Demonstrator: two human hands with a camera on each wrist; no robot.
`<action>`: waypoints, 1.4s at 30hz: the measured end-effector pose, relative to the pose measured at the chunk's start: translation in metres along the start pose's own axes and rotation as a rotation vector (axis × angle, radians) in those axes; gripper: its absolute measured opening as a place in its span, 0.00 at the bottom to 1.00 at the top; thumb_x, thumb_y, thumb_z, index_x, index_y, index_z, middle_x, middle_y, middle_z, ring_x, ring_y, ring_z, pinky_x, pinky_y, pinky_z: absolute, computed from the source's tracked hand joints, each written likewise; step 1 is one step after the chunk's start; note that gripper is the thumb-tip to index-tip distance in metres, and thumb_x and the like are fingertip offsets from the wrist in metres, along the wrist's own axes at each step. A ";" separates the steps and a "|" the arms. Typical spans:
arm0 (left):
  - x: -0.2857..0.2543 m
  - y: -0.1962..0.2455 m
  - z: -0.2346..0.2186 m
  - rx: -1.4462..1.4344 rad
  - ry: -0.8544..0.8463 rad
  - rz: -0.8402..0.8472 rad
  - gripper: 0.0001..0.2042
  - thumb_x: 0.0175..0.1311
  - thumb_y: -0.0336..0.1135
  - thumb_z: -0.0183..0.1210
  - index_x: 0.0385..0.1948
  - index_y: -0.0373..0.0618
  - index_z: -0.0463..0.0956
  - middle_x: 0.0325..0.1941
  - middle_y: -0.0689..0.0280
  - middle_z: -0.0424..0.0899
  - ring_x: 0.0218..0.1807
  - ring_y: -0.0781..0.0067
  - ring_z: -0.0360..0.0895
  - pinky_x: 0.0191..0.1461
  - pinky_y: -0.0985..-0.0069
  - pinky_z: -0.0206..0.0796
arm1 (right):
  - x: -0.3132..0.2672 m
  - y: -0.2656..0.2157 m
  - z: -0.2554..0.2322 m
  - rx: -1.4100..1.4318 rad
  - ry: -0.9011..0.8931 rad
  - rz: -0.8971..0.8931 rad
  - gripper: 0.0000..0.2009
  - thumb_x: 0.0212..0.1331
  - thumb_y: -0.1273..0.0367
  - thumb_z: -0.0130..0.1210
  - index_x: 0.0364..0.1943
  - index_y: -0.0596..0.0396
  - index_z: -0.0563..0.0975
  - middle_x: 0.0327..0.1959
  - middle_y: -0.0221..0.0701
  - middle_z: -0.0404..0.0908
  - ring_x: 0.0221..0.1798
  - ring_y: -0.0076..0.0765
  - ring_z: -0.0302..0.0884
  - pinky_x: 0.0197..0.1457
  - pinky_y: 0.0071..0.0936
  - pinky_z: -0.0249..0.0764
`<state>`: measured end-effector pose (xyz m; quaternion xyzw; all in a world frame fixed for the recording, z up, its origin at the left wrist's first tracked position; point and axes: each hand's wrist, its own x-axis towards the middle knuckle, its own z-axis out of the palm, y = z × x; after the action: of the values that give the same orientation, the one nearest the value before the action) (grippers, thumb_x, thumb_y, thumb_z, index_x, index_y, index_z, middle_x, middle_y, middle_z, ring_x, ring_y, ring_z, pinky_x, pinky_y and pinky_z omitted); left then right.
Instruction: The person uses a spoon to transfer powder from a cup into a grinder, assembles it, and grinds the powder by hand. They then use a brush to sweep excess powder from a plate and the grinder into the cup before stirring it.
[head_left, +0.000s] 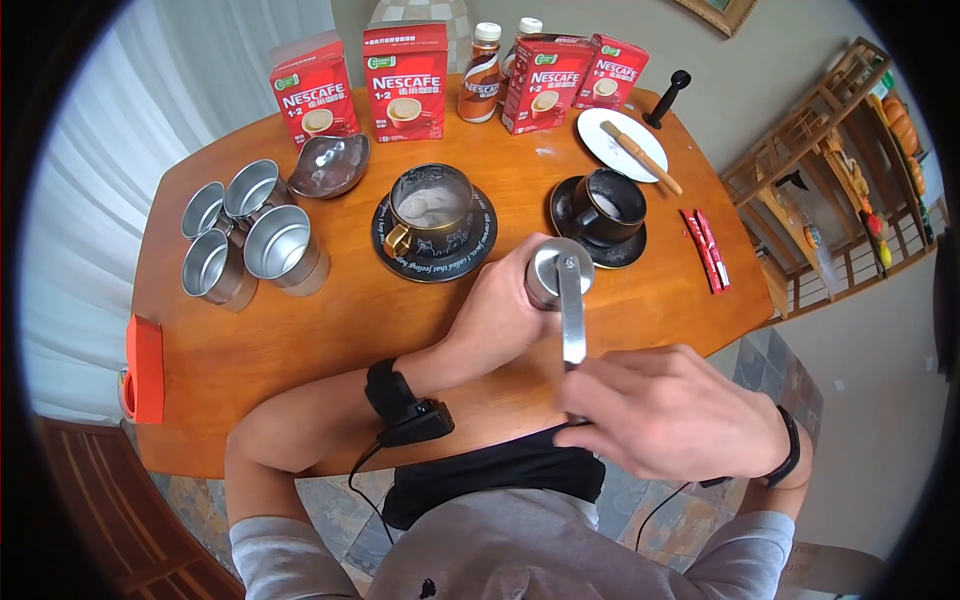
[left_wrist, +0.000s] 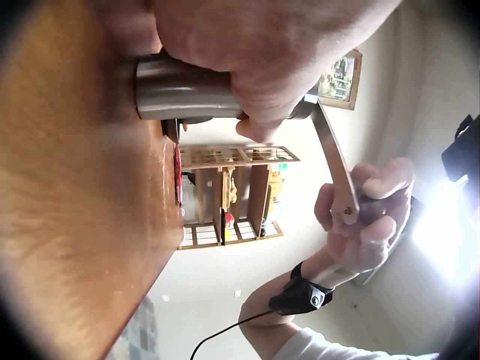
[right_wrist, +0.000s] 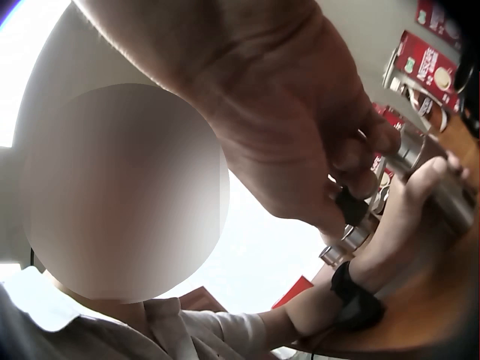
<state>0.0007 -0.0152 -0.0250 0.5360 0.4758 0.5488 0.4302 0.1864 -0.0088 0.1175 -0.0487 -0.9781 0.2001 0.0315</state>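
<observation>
A steel hand coffee grinder [head_left: 543, 280] stands upright near the table's front edge. My left hand [head_left: 497, 312] grips its cylindrical body, fingers wrapped round it; the left wrist view shows the bare lower body [left_wrist: 176, 94] with its base at the tabletop. From the lid a flat metal crank [head_left: 572, 318] reaches toward me. My right hand [head_left: 675, 412] holds the dark knob at the crank's end, fingers curled round it. Just beyond the grinder sits a black cup [head_left: 607, 232] on a black saucer. A larger black cup [head_left: 430, 240] with a gold handle and whitish contents stands left of it.
Several steel cups [head_left: 285, 250] cluster at the left, near a dark bowl [head_left: 330, 168]. Red Nescafé boxes [head_left: 405, 85] and bottles [head_left: 481, 85] line the back. A white plate [head_left: 595, 140] bears a wooden-handled brush [head_left: 645, 157]; red sachets [head_left: 706, 252] lie at right.
</observation>
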 end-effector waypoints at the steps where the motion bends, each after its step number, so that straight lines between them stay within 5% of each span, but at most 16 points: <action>1: 0.000 0.002 -0.001 0.015 -0.009 -0.008 0.17 0.60 0.29 0.73 0.47 0.42 0.76 0.40 0.66 0.84 0.44 0.78 0.79 0.52 0.72 0.73 | 0.011 -0.001 0.004 -0.008 0.011 -0.032 0.12 0.62 0.72 0.64 0.41 0.60 0.71 0.30 0.40 0.77 0.33 0.54 0.82 0.32 0.44 0.78; 3: -0.001 0.006 -0.003 0.044 -0.026 -0.027 0.18 0.60 0.30 0.71 0.50 0.39 0.77 0.43 0.57 0.90 0.43 0.67 0.86 0.52 0.69 0.76 | 0.032 0.000 0.015 -0.022 0.031 -0.094 0.12 0.60 0.74 0.64 0.40 0.61 0.71 0.30 0.40 0.77 0.34 0.54 0.83 0.32 0.44 0.78; 4: -0.001 -0.001 -0.004 -0.042 -0.061 0.000 0.19 0.62 0.32 0.70 0.53 0.38 0.76 0.42 0.57 0.90 0.43 0.71 0.86 0.51 0.67 0.76 | 0.043 0.003 0.020 -0.053 0.041 -0.095 0.13 0.62 0.71 0.65 0.41 0.59 0.71 0.30 0.41 0.78 0.34 0.54 0.83 0.33 0.44 0.78; 6: -0.017 -0.012 0.008 -0.706 0.134 -0.048 0.20 0.61 0.33 0.70 0.53 0.37 0.77 0.41 0.57 0.90 0.44 0.70 0.87 0.51 0.67 0.76 | 0.064 0.011 0.026 -0.114 0.063 -0.096 0.14 0.66 0.64 0.66 0.42 0.57 0.72 0.31 0.41 0.79 0.34 0.55 0.82 0.34 0.45 0.77; 8: -0.020 -0.018 0.013 -0.839 0.199 -0.029 0.21 0.60 0.34 0.71 0.54 0.37 0.77 0.41 0.57 0.90 0.45 0.68 0.88 0.51 0.66 0.76 | 0.093 0.017 0.024 -0.041 0.056 -0.052 0.15 0.67 0.63 0.65 0.42 0.58 0.72 0.30 0.43 0.80 0.34 0.59 0.82 0.34 0.48 0.77; 13: 0.004 -0.026 0.003 0.156 0.030 0.173 0.23 0.58 0.35 0.72 0.54 0.36 0.78 0.42 0.55 0.90 0.47 0.62 0.89 0.53 0.65 0.77 | 0.141 0.072 0.011 -0.234 0.212 0.003 0.12 0.69 0.64 0.62 0.46 0.55 0.73 0.27 0.42 0.84 0.33 0.61 0.84 0.35 0.51 0.76; 15: 0.001 -0.009 0.001 0.089 0.083 0.106 0.24 0.53 0.36 0.73 0.52 0.37 0.78 0.43 0.51 0.90 0.48 0.55 0.89 0.55 0.63 0.77 | 0.141 0.101 -0.005 -0.216 0.206 0.104 0.12 0.71 0.62 0.61 0.47 0.53 0.74 0.28 0.40 0.84 0.35 0.57 0.85 0.38 0.48 0.77; 17: 0.002 -0.002 -0.002 0.054 0.008 -0.004 0.24 0.55 0.32 0.75 0.53 0.40 0.75 0.47 0.62 0.85 0.50 0.74 0.82 0.59 0.69 0.73 | 0.128 0.109 -0.027 -0.147 0.180 0.229 0.12 0.73 0.62 0.59 0.47 0.55 0.74 0.31 0.39 0.85 0.39 0.53 0.85 0.43 0.46 0.77; 18: 0.003 -0.002 -0.003 0.057 -0.001 -0.002 0.24 0.55 0.32 0.75 0.52 0.40 0.75 0.46 0.62 0.85 0.49 0.75 0.82 0.58 0.70 0.73 | 0.121 0.124 -0.025 -0.119 0.204 0.252 0.11 0.74 0.63 0.59 0.46 0.56 0.74 0.35 0.40 0.85 0.42 0.50 0.85 0.46 0.45 0.77; 25: 0.002 0.001 0.002 0.114 -0.043 0.010 0.21 0.55 0.32 0.76 0.46 0.40 0.74 0.41 0.62 0.84 0.43 0.76 0.81 0.53 0.71 0.74 | 0.071 0.125 -0.034 -0.185 0.286 0.402 0.12 0.73 0.66 0.58 0.50 0.58 0.72 0.36 0.45 0.88 0.44 0.60 0.86 0.48 0.50 0.78; 42: 0.001 0.002 0.003 0.063 -0.061 -0.019 0.21 0.57 0.32 0.75 0.48 0.41 0.74 0.40 0.67 0.82 0.44 0.79 0.78 0.54 0.73 0.72 | 0.071 0.130 -0.028 -0.277 0.290 0.348 0.11 0.72 0.67 0.59 0.49 0.60 0.74 0.35 0.48 0.87 0.43 0.62 0.85 0.47 0.53 0.77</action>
<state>0.0039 -0.0142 -0.0231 0.5613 0.4846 0.5130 0.4325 0.1285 0.1289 0.0952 -0.2482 -0.9583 0.0574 0.1292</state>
